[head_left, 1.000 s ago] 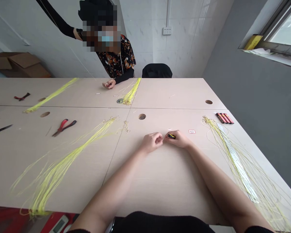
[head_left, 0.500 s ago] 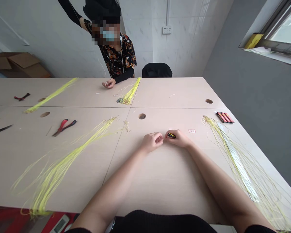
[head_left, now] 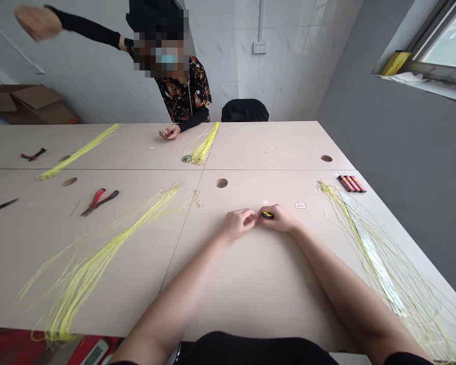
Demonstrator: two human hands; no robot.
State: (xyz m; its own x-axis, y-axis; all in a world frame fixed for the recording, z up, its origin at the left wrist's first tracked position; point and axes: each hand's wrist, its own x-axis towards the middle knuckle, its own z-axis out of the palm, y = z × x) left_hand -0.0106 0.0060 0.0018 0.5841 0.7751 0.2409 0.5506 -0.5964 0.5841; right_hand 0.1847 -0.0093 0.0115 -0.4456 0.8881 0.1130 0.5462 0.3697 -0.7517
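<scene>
Over the middle of the pale table (head_left: 273,284), my left hand (head_left: 238,224) is closed in a pinch, and what its fingertips hold is too small to name. Close beside it, my right hand (head_left: 281,219) is wrapped round a small black and yellow tool (head_left: 267,215). The fingertips of both hands nearly meet. To the left lies a long bundle of yellow line (head_left: 127,233) with small hooks at its upper end, and a few loose hooks (head_left: 197,198) rest beside it. Another bundle of pale yellow line (head_left: 336,197) spreads out on the right, over a metal ruler (head_left: 372,253).
Red-handled pliers (head_left: 99,202) and a dark blade (head_left: 2,205) lie at the left. Red and black tubes (head_left: 351,183) sit at the right edge. Across the table, a person (head_left: 182,94) rests one hand near more yellow line (head_left: 207,143). Round holes (head_left: 222,183) pierce the tabletop.
The person across the table has swung the raised arm down and outward to the left, bringing that hand into view. My hands have barely moved.
</scene>
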